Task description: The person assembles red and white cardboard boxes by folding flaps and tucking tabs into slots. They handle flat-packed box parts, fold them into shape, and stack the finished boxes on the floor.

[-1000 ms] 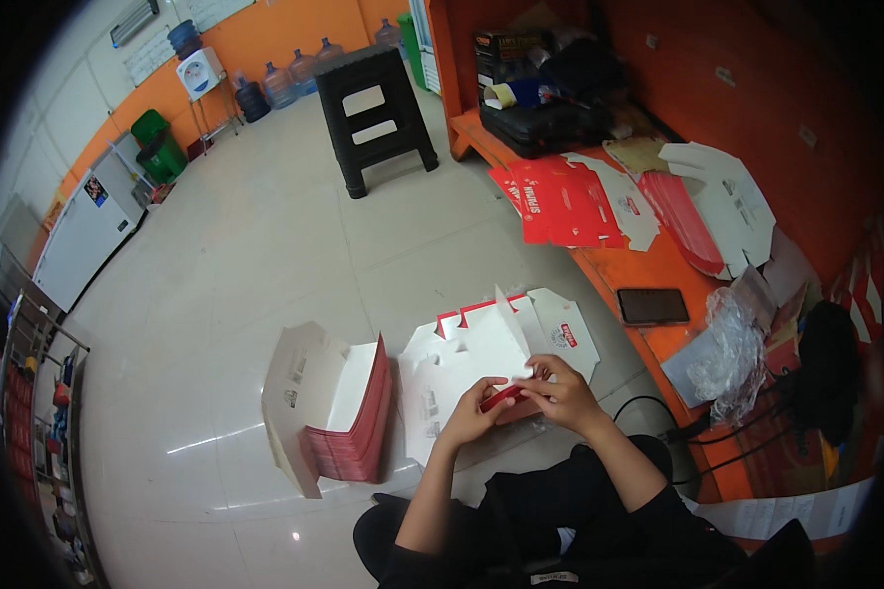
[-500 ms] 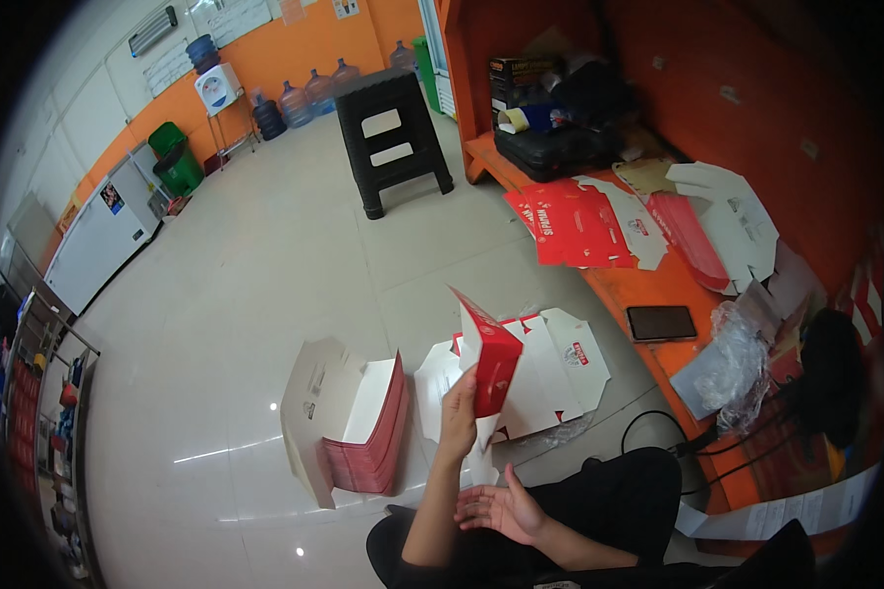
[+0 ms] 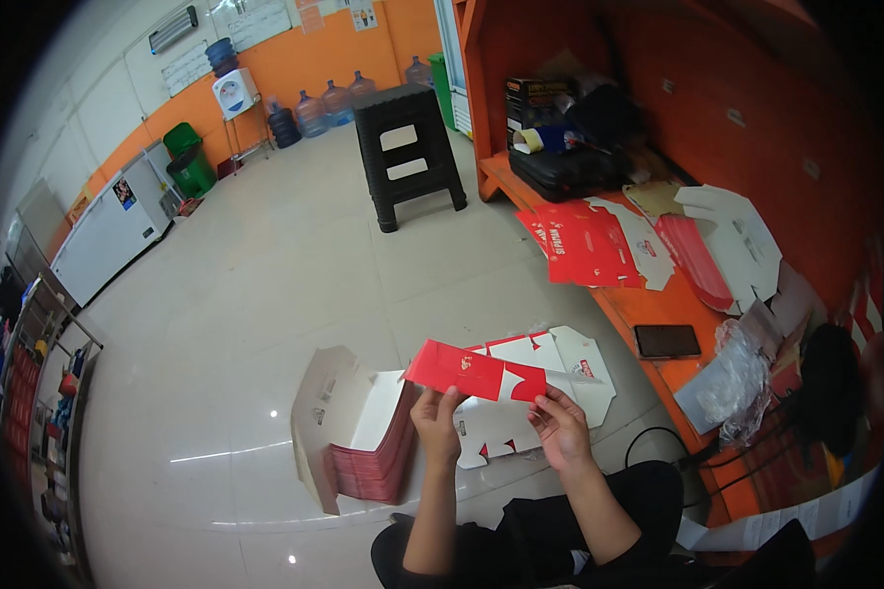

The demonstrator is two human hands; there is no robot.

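Observation:
A red and white cardboard food box (image 3: 457,370), partly folded, is held up in front of me over the floor. My left hand (image 3: 436,424) grips its lower left edge between thumb and fingers. At its right end, my right hand (image 3: 563,429) pinches the white-and-red flap. Beneath and beyond it lie flat box blanks (image 3: 584,368), white side up with some red edges, partly covered by the held box. Left of my hands stands a stack of nested boxes (image 3: 375,469), red outside and white inside, with the tall white lids raised.
An orange shelf (image 3: 614,306) on the right bears red box blanks (image 3: 591,245), a phone (image 3: 667,342), crumpled clear plastic (image 3: 742,383) and black cables. A black stool (image 3: 410,157) stands ahead. Farther left are a white chest freezer (image 3: 118,236), green bin and water bottles.
The box has turned from upright to lying nearly level. My right hand has risen from below, open and empty, to grip its right end. The view has shifted slightly.

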